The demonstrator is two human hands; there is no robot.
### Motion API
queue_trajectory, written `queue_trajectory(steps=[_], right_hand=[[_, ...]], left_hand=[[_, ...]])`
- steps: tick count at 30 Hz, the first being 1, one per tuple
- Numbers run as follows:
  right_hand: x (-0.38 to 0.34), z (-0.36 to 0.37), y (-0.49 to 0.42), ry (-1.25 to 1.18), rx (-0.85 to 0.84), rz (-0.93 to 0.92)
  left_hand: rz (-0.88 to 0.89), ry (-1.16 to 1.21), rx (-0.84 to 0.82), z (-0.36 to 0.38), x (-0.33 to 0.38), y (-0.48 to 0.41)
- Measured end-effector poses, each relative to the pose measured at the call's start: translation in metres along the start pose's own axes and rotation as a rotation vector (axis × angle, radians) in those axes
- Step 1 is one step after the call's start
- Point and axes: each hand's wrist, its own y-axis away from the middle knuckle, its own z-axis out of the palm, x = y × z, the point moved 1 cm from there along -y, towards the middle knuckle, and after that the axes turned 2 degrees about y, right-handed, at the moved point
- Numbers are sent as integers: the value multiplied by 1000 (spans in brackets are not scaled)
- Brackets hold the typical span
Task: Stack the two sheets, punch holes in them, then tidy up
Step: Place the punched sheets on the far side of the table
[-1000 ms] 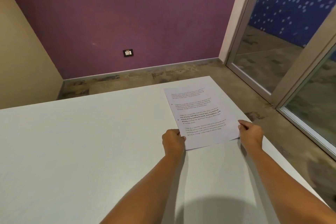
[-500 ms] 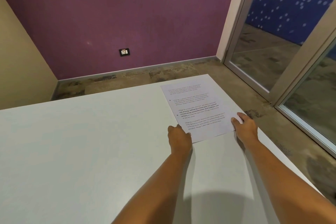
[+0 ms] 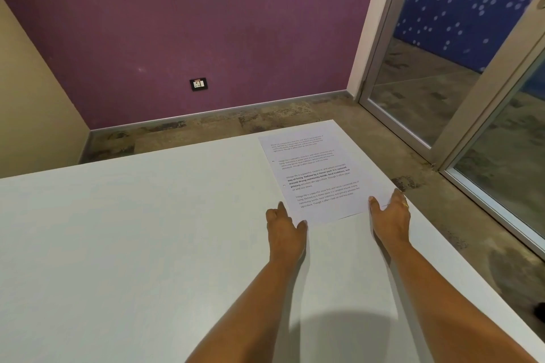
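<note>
A printed paper stack (image 3: 318, 174) lies flat on the white table (image 3: 132, 244), near its far right corner. I cannot tell one sheet from two. Two small marks show along its left margin. My left hand (image 3: 284, 227) rests at the stack's near left corner, fingers spread, thumb on the paper's edge. My right hand (image 3: 389, 215) lies flat on the near right corner, fingers apart. Neither hand grips the paper. No hole punch is in view.
The table's right edge runs just past my right hand, with bare floor beyond. Glass doors (image 3: 442, 82) stand to the right. A purple wall with a socket (image 3: 198, 84) is behind the table.
My hands slid the paper stack further away on the table. Their curled pinch on the near corners has opened into flat, spread fingers.
</note>
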Motion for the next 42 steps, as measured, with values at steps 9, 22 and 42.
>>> queue_trajectory(steps=[9,22,42], right_hand=[[17,-16,61,120,-108,-37],[11,-30,228,652,-533,-319],[-83,23,472,710,-922,-641]], left_hand=[[64,-129,-50,-15,-23,65],[-5,-602,-177,-106,-81,189],[-314,-511,-62,-291,-191,357]])
